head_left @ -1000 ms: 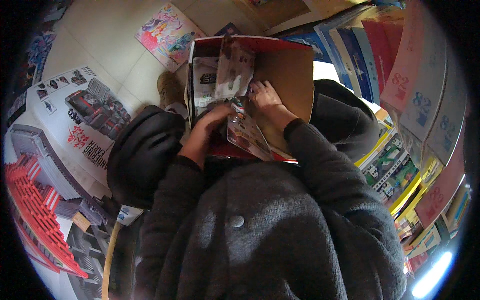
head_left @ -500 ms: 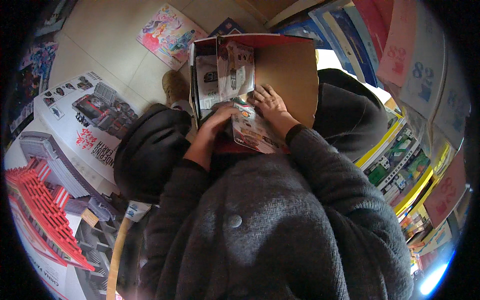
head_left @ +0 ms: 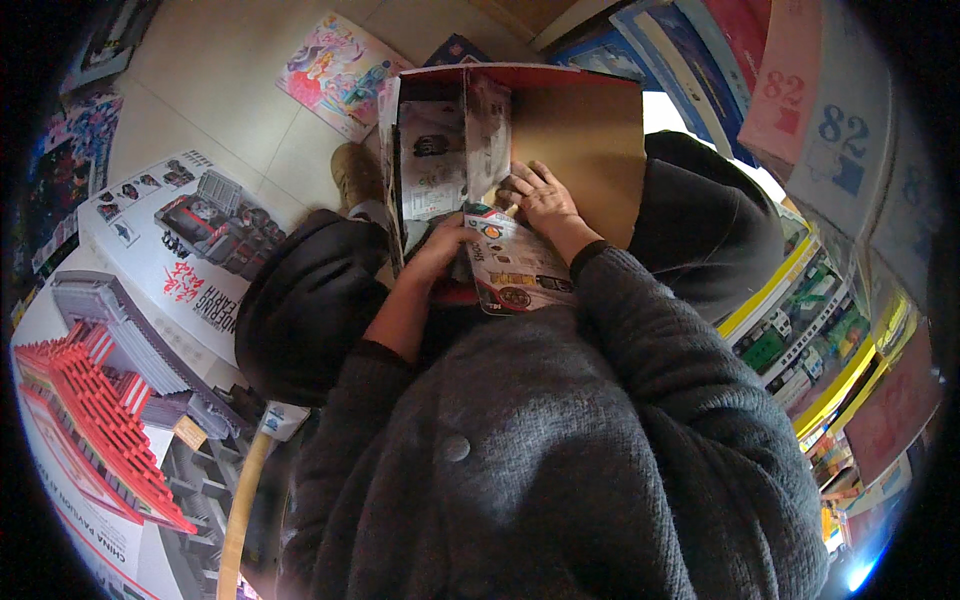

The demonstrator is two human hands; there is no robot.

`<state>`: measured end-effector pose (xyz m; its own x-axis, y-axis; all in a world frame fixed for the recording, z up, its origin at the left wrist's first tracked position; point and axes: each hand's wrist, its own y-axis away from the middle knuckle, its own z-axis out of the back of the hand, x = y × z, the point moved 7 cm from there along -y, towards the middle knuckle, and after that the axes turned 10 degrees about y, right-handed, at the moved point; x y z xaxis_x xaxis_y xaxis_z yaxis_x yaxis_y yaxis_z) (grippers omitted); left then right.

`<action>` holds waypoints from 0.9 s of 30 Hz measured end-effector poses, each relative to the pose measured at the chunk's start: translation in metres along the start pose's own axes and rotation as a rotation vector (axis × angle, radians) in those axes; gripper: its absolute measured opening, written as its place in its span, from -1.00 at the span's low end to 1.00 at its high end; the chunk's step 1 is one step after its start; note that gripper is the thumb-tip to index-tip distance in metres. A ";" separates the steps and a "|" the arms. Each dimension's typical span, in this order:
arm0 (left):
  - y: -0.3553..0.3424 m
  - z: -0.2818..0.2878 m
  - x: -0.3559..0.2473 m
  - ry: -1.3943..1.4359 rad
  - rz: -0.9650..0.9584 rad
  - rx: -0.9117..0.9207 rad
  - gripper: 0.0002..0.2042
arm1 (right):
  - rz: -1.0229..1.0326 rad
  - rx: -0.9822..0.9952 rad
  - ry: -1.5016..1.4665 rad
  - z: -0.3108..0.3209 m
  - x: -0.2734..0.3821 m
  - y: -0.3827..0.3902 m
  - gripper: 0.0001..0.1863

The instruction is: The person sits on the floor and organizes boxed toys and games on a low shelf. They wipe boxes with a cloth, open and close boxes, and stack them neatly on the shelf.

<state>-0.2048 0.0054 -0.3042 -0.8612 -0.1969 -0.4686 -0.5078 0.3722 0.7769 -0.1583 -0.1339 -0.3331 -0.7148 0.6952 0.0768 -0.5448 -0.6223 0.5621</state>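
An open cardboard box [head_left: 590, 120] with bare brown inner walls stands on my lap between my knees. A dark-printed panel [head_left: 433, 160] lines its left side, and a narrower printed flap [head_left: 488, 130] stands beside it. At the box's near side my left hand [head_left: 445, 248] grips the upper left corner of a small printed package [head_left: 520, 268] with pictures of vehicles, thumb on its face. The fingers of my right hand [head_left: 545, 205] are stretched out and slightly apart at the package's upper right edge. Whether they touch the package I cannot tell.
Large printed model-kit boxes [head_left: 165, 250] lie to my left, one showing a red-roofed building [head_left: 100, 410]. On the floor ahead is a colourful picture box [head_left: 335, 75]. Upright blue and red boxes [head_left: 690, 80] and a yellow-edged box [head_left: 800, 330] crowd the right.
The small printed package has turned, so its face shows more fully and its near end sits further left. The printed flap inside the box has shifted right. Both hands stay near the same places.
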 end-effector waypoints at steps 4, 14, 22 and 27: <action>0.008 0.026 -0.001 -0.075 -0.176 -0.244 -0.68 | -0.085 0.139 0.247 -0.014 -0.012 -0.006 -0.68; 0.009 0.023 0.019 -0.286 0.096 -0.199 -0.56 | -0.098 0.319 -0.364 0.064 -0.006 0.006 -0.72; 0.038 0.047 0.009 -0.066 -0.016 -0.519 -0.43 | -0.482 -0.833 -1.414 0.119 -0.099 0.132 -0.77; 0.030 0.066 0.003 -0.542 -0.009 -0.773 -0.60 | -0.898 -0.277 -0.874 -0.032 -0.112 0.096 -0.71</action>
<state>-0.2214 0.0754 -0.3099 -0.8286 0.3241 -0.4565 -0.5552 -0.3702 0.7448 -0.1441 -0.2832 -0.3141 0.4156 0.8464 0.3328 -0.8314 0.2052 0.5163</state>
